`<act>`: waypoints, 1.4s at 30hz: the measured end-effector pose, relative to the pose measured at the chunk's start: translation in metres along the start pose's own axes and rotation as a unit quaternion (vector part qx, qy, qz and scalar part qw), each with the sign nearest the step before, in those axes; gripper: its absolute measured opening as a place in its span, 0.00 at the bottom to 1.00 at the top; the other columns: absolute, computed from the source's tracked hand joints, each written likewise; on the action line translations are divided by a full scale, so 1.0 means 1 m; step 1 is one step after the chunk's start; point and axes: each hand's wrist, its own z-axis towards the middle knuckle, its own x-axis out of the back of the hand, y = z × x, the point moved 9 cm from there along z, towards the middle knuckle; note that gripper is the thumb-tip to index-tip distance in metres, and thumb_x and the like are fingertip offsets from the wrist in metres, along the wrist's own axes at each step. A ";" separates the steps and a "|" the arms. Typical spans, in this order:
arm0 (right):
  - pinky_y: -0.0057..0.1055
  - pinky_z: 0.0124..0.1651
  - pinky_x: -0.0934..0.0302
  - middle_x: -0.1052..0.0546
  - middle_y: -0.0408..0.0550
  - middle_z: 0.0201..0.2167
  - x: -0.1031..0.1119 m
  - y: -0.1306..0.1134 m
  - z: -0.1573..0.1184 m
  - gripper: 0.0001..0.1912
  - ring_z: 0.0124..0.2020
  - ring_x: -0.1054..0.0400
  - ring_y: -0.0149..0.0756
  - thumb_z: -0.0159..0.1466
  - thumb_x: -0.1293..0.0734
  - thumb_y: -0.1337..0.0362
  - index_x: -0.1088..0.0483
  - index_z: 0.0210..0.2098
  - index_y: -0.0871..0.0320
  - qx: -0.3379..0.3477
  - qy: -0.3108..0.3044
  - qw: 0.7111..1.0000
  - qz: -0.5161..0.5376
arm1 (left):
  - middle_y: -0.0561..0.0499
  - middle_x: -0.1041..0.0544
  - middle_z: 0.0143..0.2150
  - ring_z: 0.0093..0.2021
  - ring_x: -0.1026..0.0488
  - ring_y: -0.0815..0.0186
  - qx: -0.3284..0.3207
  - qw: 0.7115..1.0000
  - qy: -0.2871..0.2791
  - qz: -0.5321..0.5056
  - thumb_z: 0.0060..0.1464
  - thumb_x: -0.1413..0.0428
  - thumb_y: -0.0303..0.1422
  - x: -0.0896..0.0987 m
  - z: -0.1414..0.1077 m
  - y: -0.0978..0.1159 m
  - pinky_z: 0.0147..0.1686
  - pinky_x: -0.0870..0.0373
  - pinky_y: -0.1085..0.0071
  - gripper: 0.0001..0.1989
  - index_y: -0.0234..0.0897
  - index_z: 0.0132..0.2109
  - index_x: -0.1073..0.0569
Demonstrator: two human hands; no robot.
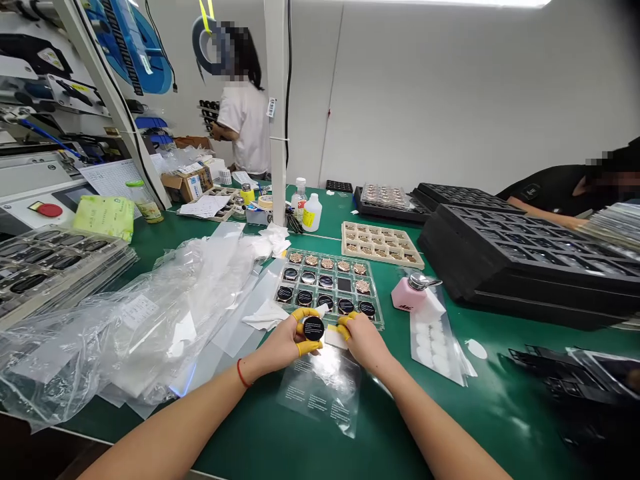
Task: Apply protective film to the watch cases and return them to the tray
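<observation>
My left hand (295, 338), with yellow finger cots, grips a round black disc (313, 328) printed with small white text. Just to its right, my right hand (361, 339) has its fingers pinched together, also in yellow cots. A flat cream-coloured piece (337, 337) shows beside those fingertips; whether they hold it I cannot tell. Under both hands lies a clear plastic sheet (320, 390) with printed white text. Beyond them sits a clear compartment tray (379, 313), holding black discs in its nearer rows and rose-gold round parts mostly at the back.
Plastic bags (165, 320) cover the table's left. A pink dispenser bottle (409, 294) and sheets of white pads (435, 343) lie right. Black trays (500, 287) are stacked beyond, near a seated person's arm (545, 212). A beige tray (383, 244) stands behind. Another person (245, 127) stands at the back.
</observation>
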 end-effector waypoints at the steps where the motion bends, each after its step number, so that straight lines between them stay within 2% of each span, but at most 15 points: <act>1: 0.38 0.44 0.42 0.25 0.52 0.31 -0.004 -0.003 -0.002 0.10 0.40 0.33 0.43 0.61 0.40 0.62 0.27 0.31 0.56 0.001 0.010 1.000 0.002 | 0.55 0.29 0.31 0.31 0.27 0.67 0.000 1.000 -0.001 0.008 0.45 0.39 0.31 0.001 0.000 0.000 0.37 0.28 0.65 0.27 0.40 0.51 0.39; 5: 0.33 0.38 0.37 0.26 0.47 0.33 -0.027 -0.023 -0.003 0.17 0.35 0.32 0.36 0.63 0.42 0.60 0.35 0.50 0.55 0.007 0.010 0.994 0.107 | 0.55 0.28 0.30 0.29 0.28 0.67 0.003 0.999 -0.015 0.032 0.45 0.40 0.30 0.000 0.000 -0.003 0.33 0.30 0.67 0.31 0.40 0.56 0.41; 7: 0.30 0.34 0.37 0.26 0.44 0.32 -0.025 -0.021 0.011 0.20 0.30 0.32 0.33 0.60 0.40 0.60 0.38 0.52 0.55 -0.005 0.016 0.993 0.117 | 0.54 0.27 0.30 0.30 0.27 0.65 0.005 0.999 -0.012 0.043 0.46 0.41 0.31 0.003 0.001 -0.005 0.34 0.30 0.66 0.34 0.39 0.60 0.45; 9: 0.29 0.33 0.38 0.26 0.44 0.33 -0.006 -0.004 0.035 0.16 0.31 0.32 0.32 0.61 0.40 0.59 0.36 0.48 0.56 -0.038 0.058 0.996 0.064 | 0.53 0.25 0.29 0.32 0.26 0.63 0.014 0.999 0.001 0.047 0.48 0.42 0.33 0.007 0.002 -0.007 0.38 0.31 0.64 0.36 0.36 0.61 0.48; 12: 0.32 0.36 0.39 0.27 0.51 0.38 0.028 0.033 0.078 0.17 0.35 0.32 0.36 0.63 0.45 0.59 0.36 0.48 0.59 -0.087 0.117 0.989 0.005 | 0.50 0.23 0.29 0.34 0.24 0.61 0.038 0.999 0.018 0.028 0.49 0.43 0.36 0.013 0.003 -0.010 0.41 0.31 0.61 0.32 0.33 0.59 0.45; 16: 0.33 0.41 0.41 0.27 0.52 0.38 0.042 0.069 0.111 0.12 0.41 0.35 0.40 0.61 0.41 0.64 0.29 0.41 0.58 -0.123 0.113 0.983 -0.077 | 0.49 0.24 0.30 0.34 0.24 0.61 0.052 0.998 0.029 0.007 0.49 0.43 0.38 0.015 0.002 -0.008 0.40 0.29 0.60 0.27 0.32 0.54 0.39; 19: 0.35 0.44 0.44 0.29 0.57 0.41 0.048 0.089 0.108 0.11 0.47 0.38 0.45 0.60 0.39 0.65 0.27 0.38 0.59 -0.155 0.103 0.972 -0.146 | 0.49 0.23 0.31 0.34 0.25 0.62 0.050 0.998 0.029 0.007 0.50 0.44 0.38 0.015 0.002 -0.004 0.41 0.29 0.60 0.25 0.32 0.53 0.37; 23: 0.37 0.40 0.43 0.30 0.61 0.38 0.057 0.114 0.097 0.10 0.44 0.37 0.49 0.56 0.34 0.63 0.26 0.33 0.62 -0.212 0.062 0.951 -0.215 | 0.49 0.23 0.32 0.34 0.25 0.63 0.060 0.998 0.018 0.010 0.51 0.45 0.38 0.013 0.001 -0.006 0.42 0.29 0.61 0.23 0.33 0.52 0.37; 28: 0.34 0.39 0.44 0.29 0.59 0.37 0.062 0.120 0.097 0.13 0.42 0.36 0.47 0.54 0.32 0.59 0.29 0.34 0.63 -0.211 0.049 0.948 -0.234 | 0.48 0.23 0.33 0.34 0.24 0.62 0.063 0.998 0.007 0.018 0.51 0.46 0.37 0.010 0.001 -0.010 0.42 0.29 0.60 0.23 0.33 0.53 0.37; 31: 0.32 0.38 0.45 0.28 0.56 0.35 0.064 0.108 0.091 0.11 0.41 0.36 0.44 0.54 0.33 0.60 0.30 0.33 0.62 -0.190 0.060 0.954 -0.225 | 0.46 0.23 0.35 0.34 0.24 0.63 0.060 0.998 0.006 0.017 0.51 0.45 0.38 0.009 0.001 -0.010 0.42 0.29 0.60 0.22 0.32 0.51 0.36; 34: 0.31 0.36 0.45 0.26 0.52 0.34 0.060 0.080 0.073 0.07 0.38 0.34 0.41 0.57 0.36 0.64 0.31 0.34 0.60 -0.163 0.075 0.961 -0.211 | 0.46 0.23 0.34 0.35 0.25 0.62 0.068 0.998 -0.005 -0.007 0.50 0.44 0.39 0.006 -0.001 -0.011 0.42 0.30 0.61 0.23 0.31 0.51 0.34; 37: 0.29 0.35 0.43 0.26 0.46 0.34 0.039 0.030 0.044 0.08 0.35 0.33 0.36 0.60 0.38 0.62 0.32 0.38 0.55 -0.098 0.065 0.983 -0.141 | 0.50 0.25 0.29 0.33 0.26 0.64 0.091 0.995 -0.020 -0.042 0.52 0.46 0.41 0.002 -0.004 -0.014 0.41 0.30 0.61 0.27 0.32 0.56 0.38; 38: 0.29 0.35 0.42 0.26 0.46 0.34 0.028 0.006 0.034 0.07 0.34 0.33 0.35 0.60 0.38 0.63 0.31 0.38 0.54 -0.041 0.050 0.996 -0.062 | 0.51 0.25 0.29 0.32 0.27 0.65 0.093 0.994 -0.027 -0.048 0.52 0.46 0.42 0.000 -0.005 -0.014 0.40 0.31 0.62 0.28 0.33 0.57 0.40; 40: 0.31 0.37 0.40 0.26 0.46 0.35 0.007 -0.042 0.011 0.07 0.35 0.33 0.35 0.59 0.38 0.66 0.30 0.37 0.53 0.065 0.012 0.997 0.045 | 0.51 0.25 0.33 0.32 0.28 0.66 0.085 0.993 -0.052 -0.055 0.52 0.45 0.41 -0.005 -0.005 -0.012 0.39 0.31 0.64 0.27 0.36 0.57 0.39; 42: 0.33 0.39 0.40 0.27 0.47 0.37 -0.011 -0.076 -0.008 0.10 0.38 0.34 0.36 0.58 0.38 0.72 0.29 0.35 0.54 0.133 -0.037 0.990 0.037 | 0.48 0.26 0.39 0.34 0.28 0.66 0.069 0.994 -0.072 -0.053 0.51 0.44 0.40 -0.009 -0.005 -0.007 0.38 0.31 0.65 0.24 0.37 0.53 0.36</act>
